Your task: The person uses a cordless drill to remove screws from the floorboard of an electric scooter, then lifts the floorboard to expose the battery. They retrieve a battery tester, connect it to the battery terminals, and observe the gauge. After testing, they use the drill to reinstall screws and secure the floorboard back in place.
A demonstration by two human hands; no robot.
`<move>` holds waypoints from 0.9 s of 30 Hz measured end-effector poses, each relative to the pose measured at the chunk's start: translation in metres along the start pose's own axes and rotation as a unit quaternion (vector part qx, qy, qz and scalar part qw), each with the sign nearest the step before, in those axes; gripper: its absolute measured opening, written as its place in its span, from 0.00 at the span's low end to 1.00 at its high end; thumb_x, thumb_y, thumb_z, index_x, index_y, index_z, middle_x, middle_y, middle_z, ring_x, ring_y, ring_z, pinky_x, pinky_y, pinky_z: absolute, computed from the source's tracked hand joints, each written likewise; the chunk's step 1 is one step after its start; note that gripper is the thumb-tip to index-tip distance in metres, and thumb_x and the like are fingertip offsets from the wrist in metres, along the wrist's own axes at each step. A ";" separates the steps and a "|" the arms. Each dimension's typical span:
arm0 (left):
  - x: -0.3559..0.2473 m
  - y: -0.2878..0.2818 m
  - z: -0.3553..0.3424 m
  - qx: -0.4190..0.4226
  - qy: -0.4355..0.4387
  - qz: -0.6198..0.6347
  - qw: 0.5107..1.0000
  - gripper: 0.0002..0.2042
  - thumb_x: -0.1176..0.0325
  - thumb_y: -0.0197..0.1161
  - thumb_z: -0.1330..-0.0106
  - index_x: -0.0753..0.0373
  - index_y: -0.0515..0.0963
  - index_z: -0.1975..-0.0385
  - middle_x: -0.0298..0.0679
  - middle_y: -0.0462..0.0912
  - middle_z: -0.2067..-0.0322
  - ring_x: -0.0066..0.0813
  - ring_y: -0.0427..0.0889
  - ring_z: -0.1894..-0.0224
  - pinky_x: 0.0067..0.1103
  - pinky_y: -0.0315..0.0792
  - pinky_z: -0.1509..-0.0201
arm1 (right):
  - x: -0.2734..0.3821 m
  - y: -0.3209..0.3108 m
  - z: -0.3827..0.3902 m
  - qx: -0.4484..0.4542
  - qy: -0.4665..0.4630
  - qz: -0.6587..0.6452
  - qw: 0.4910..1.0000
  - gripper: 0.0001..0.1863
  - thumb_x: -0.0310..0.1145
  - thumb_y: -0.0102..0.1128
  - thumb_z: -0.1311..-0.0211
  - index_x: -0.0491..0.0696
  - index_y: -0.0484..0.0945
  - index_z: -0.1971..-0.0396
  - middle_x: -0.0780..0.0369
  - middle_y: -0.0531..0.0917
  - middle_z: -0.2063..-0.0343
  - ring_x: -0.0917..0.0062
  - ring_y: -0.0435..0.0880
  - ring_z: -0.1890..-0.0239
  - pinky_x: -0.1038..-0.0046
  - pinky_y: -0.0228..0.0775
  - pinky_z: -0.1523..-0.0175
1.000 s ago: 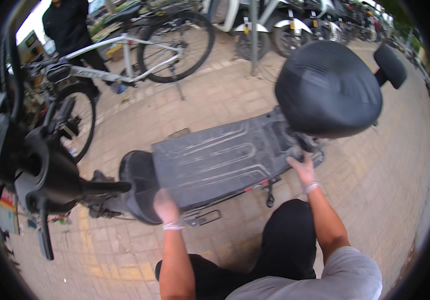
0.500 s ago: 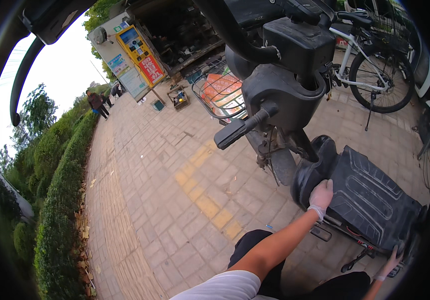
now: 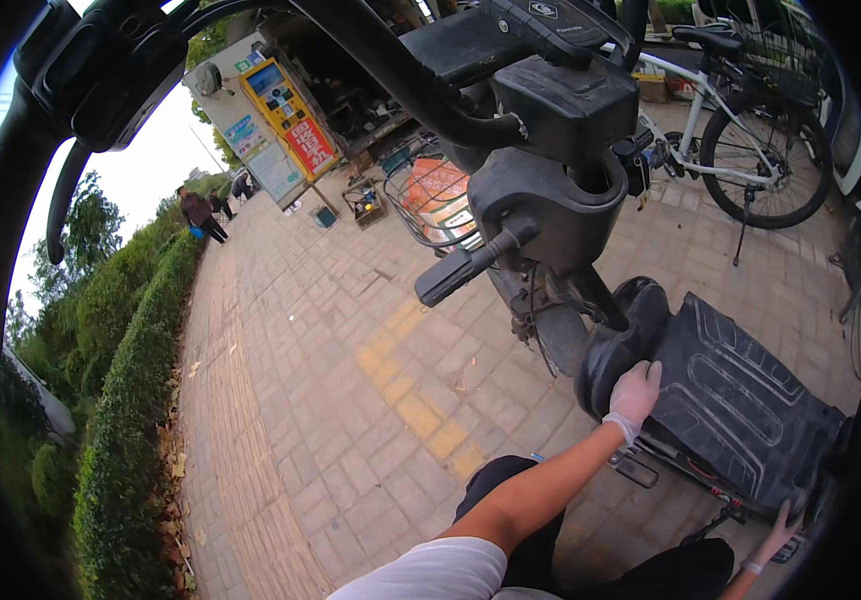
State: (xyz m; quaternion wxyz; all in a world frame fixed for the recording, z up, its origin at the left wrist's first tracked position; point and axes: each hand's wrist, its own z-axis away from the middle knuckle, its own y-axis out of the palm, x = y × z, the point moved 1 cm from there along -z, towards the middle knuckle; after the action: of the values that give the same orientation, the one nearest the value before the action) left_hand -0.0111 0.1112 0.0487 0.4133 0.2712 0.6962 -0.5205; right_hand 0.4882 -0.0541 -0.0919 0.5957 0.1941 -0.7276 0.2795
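Both gloved hands are flat on the scooter's black floorboard [image 3: 741,400], nothing pinched or wrapped. Left hand [image 3: 635,393] is spread open, palm down on the near-left edge of the board, right where it meets the curved front fairing [image 3: 619,340]. Right hand [image 3: 777,530] is down at the near right corner of the board, fingers splayed against its edge; can't tell if the thumb hooks under.

Going left to right: a long hedge [image 3: 121,400] runs along the left side, dead leaves at its foot. Next to it is a wide stretch of brick paving [image 3: 291,400] with a yellow strip [image 3: 416,410] through it, so lots of open room there. Far off, a person [image 3: 198,213] walks by the hedge, and a kiosk [image 3: 286,125] with bright panels stands at the far end. Near the kiosk sits a wire basket [image 3: 431,200] with something orange and white in it, can't make out what.

Then the scooter itself, lying over: handlebar grip [image 3: 461,272] sticking out left, steering column [image 3: 551,130] above, floorboard tilted to the right. A foot peg [image 3: 635,470] pokes out just under the board's near edge, close to the left wrist. Far right, a white bicycle [image 3: 741,130] is parked, well apart from the hands.
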 end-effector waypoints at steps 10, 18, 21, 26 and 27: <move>0.002 0.012 -0.011 -0.031 -0.005 -0.040 0.999 0.18 0.55 0.50 0.25 0.65 0.78 0.65 0.60 0.82 0.64 0.62 0.80 0.57 0.46 0.73 0.52 | -0.007 -0.009 -0.018 0.073 -0.029 0.031 0.996 0.37 0.43 0.61 0.31 0.34 0.64 0.31 0.51 0.69 0.32 0.66 0.67 0.32 0.70 0.51 0.26; 0.008 0.004 0.010 -0.017 -0.001 -0.035 0.999 0.18 0.55 0.50 0.25 0.64 0.78 0.65 0.59 0.82 0.65 0.63 0.80 0.59 0.48 0.74 0.54 | -0.017 -0.010 -0.021 0.064 -0.054 0.042 0.996 0.36 0.43 0.61 0.30 0.34 0.64 0.31 0.51 0.70 0.32 0.66 0.67 0.32 0.69 0.51 0.26; 0.007 0.008 0.005 -0.057 0.037 -0.023 0.997 0.19 0.54 0.49 0.25 0.64 0.78 0.64 0.58 0.83 0.66 0.63 0.80 0.58 0.48 0.74 0.53 | -0.027 -0.014 -0.024 0.074 -0.056 0.033 0.995 0.36 0.43 0.61 0.30 0.34 0.64 0.31 0.51 0.69 0.32 0.66 0.67 0.32 0.70 0.51 0.26; 0.004 0.012 -0.004 -0.027 -0.034 -0.061 0.997 0.21 0.52 0.46 0.24 0.66 0.79 0.61 0.60 0.83 0.62 0.62 0.81 0.56 0.47 0.73 0.48 | -0.034 -0.021 -0.031 0.100 -0.026 0.073 0.992 0.36 0.44 0.61 0.29 0.35 0.64 0.31 0.51 0.68 0.31 0.66 0.67 0.31 0.70 0.51 0.26; 0.002 0.011 -0.003 -0.016 -0.047 -0.061 0.997 0.22 0.52 0.46 0.24 0.66 0.79 0.60 0.60 0.83 0.61 0.62 0.81 0.55 0.47 0.73 0.47 | -0.034 -0.021 -0.031 0.097 -0.033 0.076 0.992 0.36 0.44 0.61 0.29 0.35 0.64 0.31 0.51 0.68 0.31 0.66 0.67 0.31 0.70 0.52 0.26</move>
State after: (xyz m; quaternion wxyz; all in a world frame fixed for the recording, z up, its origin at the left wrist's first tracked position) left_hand -0.0044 0.1178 0.0417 0.4174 0.1965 0.6991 -0.5462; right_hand 0.5320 -0.0522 -0.1172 0.5270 0.2044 -0.7288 0.3865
